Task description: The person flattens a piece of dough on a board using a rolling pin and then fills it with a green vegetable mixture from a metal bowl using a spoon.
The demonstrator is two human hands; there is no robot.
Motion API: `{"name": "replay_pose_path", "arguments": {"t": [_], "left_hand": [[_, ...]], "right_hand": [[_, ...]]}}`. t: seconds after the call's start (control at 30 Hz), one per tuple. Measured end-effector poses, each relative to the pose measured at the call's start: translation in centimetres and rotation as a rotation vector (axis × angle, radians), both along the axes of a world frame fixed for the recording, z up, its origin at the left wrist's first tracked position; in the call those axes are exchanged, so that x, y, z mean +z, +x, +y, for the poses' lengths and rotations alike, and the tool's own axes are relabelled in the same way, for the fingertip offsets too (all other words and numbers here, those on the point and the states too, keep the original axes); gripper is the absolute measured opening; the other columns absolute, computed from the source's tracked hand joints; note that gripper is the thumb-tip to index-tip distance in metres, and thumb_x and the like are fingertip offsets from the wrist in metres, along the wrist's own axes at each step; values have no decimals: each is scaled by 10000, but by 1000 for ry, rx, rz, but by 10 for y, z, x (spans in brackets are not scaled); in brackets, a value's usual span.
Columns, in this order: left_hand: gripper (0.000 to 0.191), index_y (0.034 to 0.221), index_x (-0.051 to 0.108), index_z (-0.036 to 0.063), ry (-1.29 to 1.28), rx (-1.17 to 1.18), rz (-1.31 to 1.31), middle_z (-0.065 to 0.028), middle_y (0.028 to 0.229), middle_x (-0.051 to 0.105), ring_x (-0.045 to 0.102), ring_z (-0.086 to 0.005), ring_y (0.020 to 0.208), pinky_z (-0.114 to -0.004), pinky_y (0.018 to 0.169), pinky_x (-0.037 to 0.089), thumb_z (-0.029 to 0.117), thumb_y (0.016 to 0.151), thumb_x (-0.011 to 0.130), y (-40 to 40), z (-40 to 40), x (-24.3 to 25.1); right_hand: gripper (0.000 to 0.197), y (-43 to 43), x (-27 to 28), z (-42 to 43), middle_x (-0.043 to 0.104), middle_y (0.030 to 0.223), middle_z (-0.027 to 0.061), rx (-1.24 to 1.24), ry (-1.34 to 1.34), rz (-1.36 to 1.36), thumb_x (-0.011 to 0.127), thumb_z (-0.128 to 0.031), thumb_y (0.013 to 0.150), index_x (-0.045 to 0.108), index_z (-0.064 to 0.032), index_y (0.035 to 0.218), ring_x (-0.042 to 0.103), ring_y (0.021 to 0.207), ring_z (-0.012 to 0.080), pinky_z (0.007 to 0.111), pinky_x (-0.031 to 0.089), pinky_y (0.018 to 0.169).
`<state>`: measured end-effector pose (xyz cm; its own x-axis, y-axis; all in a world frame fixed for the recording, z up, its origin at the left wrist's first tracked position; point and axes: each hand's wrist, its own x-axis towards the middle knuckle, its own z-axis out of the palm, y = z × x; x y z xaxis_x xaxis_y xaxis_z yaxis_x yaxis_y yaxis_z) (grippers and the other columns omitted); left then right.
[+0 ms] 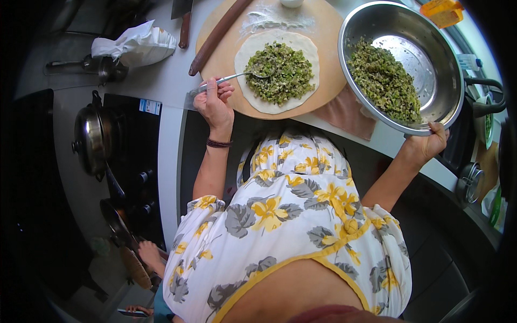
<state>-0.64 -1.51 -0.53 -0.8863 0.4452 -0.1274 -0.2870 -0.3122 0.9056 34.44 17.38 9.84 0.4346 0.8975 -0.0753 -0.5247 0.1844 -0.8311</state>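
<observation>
A metal spoon (234,76) is held by its handle in my left hand (216,103). Its bowl rests in chopped green filling (282,76) heaped on a round, flat sheet of dough (250,101). The dough lies on a round wooden board (331,87), with a strip of dough bare around the filling. My right hand (428,145) grips the near rim of a large stainless steel bowl (446,87), which is tilted and holds more of the same filling along its left side. The right thumb shows on the rim; the other fingers are mostly hidden beneath it.
A wooden rolling pin (218,38) lies on the board's left, beside scattered flour (268,20). Further left are a cleaver (184,28) and a white bag (141,44). A lidded pot (91,139) stands on the cooktop. A pink cloth (349,113) lies by the board. Another person's hand (150,254) is lower left.
</observation>
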Motion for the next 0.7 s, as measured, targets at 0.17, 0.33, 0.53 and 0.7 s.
{"name": "replay_pose_path", "arguments": {"t": [0.17,0.33,0.53,0.7], "left_hand": [[216,921,581,-53,2,50,-4,-119,723,624,622,-137,579,-173,505,509,159,958,562,-5,11,-2],[203,926,576,-54,-51,64,-15,-120,720,624,621,-141,575,-177,505,512,145,958,553,-5,8,1],[202,946,590,-39,14,93,-24,-116,728,632,613,-121,567,-147,484,487,163,956,574,10,-6,17],[173,935,579,-22,9,123,-26,-93,719,613,588,-120,553,-167,487,473,148,962,563,20,-24,12]], "right_hand": [[497,1,-1,-2,591,1146,181,-37,-17,-12,448,110,606,559,43,1086,560,1099,305,445,435,1020],[434,5,-6,1,599,1071,164,-40,-30,-2,462,102,590,565,29,1004,568,1066,299,433,441,1003],[501,46,-30,20,596,1142,185,32,-32,-20,487,80,545,583,44,1035,560,1096,322,458,424,1010],[614,47,-23,28,586,1200,171,89,-89,25,495,59,564,565,44,1174,532,1153,338,472,394,1048]]}}
